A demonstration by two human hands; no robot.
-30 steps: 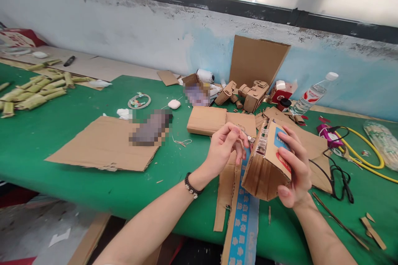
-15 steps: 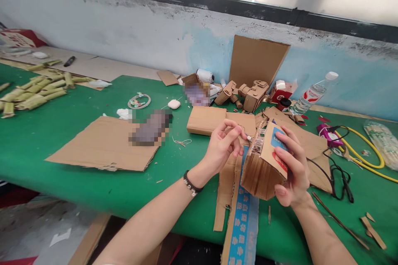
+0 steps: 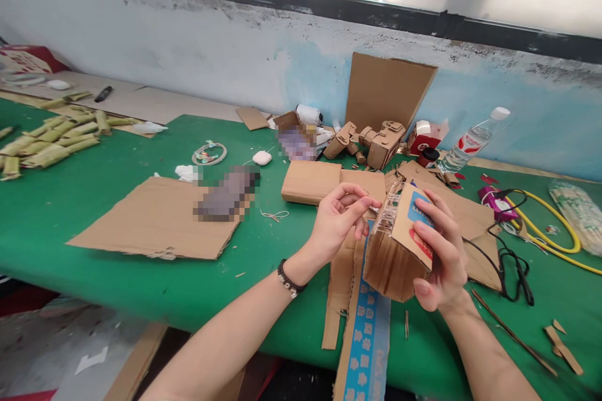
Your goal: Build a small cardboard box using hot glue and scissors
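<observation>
My right hand (image 3: 444, 250) grips a bent cardboard piece (image 3: 392, 272), tilted, with blue and red print on its outer face and ridged brown cardboard inside. Clear, shiny strands, perhaps glue, run along its upper left edge. At that edge my left hand (image 3: 345, 216) is closed in a pinch, thumb against forefinger; whatever lies between the fingertips is too small to make out. Under both hands lies a long cardboard strip (image 3: 367, 338) with blue printed tape, beside a narrower plain strip (image 3: 333, 316).
Left stands a flat cardboard sheet (image 3: 155, 219) with a blurred dark object on it. Behind are a folded cardboard block (image 3: 311, 182), cardboard camera-like models (image 3: 385, 144) and a water bottle (image 3: 475, 141). Right are a purple box (image 3: 496, 203), a yellow cable (image 3: 571, 225) and black cord (image 3: 515, 276).
My left fingertips have closed together more and come nearer the cardboard's edge. A small metallic-looking bit seen there before is now mostly hidden. My right hand keeps its grip.
</observation>
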